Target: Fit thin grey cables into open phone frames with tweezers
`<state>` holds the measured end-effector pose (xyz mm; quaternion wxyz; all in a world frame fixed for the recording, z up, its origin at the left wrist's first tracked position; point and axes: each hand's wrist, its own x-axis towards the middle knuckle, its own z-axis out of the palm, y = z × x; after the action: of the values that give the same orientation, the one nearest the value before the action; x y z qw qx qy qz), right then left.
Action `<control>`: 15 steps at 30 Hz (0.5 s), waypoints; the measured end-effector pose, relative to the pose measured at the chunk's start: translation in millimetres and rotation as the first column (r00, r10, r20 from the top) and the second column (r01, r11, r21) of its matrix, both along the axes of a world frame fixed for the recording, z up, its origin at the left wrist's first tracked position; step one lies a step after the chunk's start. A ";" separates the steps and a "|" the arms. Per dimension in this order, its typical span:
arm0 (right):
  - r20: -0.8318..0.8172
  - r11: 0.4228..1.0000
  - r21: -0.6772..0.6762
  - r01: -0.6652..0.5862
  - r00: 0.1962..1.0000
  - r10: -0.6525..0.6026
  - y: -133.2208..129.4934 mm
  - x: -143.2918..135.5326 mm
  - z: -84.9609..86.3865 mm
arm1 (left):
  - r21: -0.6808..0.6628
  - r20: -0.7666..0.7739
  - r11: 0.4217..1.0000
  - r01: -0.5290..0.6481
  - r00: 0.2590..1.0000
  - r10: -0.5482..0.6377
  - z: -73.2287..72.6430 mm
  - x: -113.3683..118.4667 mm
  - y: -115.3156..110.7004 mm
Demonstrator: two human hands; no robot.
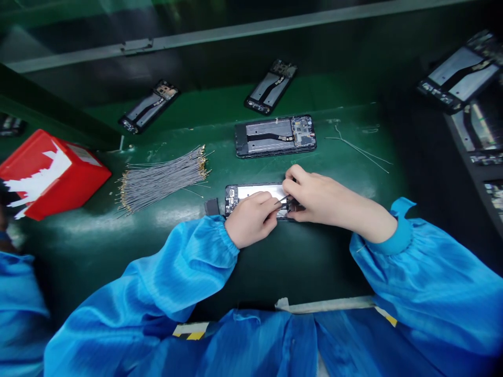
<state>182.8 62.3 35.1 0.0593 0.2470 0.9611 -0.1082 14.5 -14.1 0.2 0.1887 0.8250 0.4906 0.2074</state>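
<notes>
An opened phone (251,191), its silvery inner plate and left-end parts showing, lies flat under both hands. My left hand (253,217) rests over its lower middle, fingers closed together. Curled over the phone's right end is my right hand (314,196), thumb and fingers bent inward and mostly covering that end. A thin dark strip or tool tip (282,201) shows between the fingertips of the two hands; I cannot tell its kind. Touching or close to the phone's left end is a small black flat piece (211,207).
A bundle of thin grey cables (163,180) with gold ends lies left, beside a red box (78,180). Behind the hands is a phone stack (275,136); opened phones lean further back (271,86). Loose wires (357,149) lie right. More phones (461,73) stand far right. A blue sleeve (19,309) shows far left.
</notes>
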 end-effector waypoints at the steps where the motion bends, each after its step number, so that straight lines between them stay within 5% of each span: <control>1: 0.001 1.000 -0.009 0.010 1.000 -0.010 -0.9 -0.5 0.0 | -0.004 0.008 1.000 0.004 1.000 -0.004 0.6 -0.4 0.2; 15: -0.050 0.991 -0.128 0.048 0.997 -0.055 -1.6 0.1 -3.7 | 0.008 0.084 0.972 0.237 0.968 -0.236 2.7 -9.6 1.9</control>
<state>182.9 60.7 31.5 0.0465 0.2644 0.9469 -0.1770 5.0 -12.2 3.0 0.2336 0.8679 0.3806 0.2176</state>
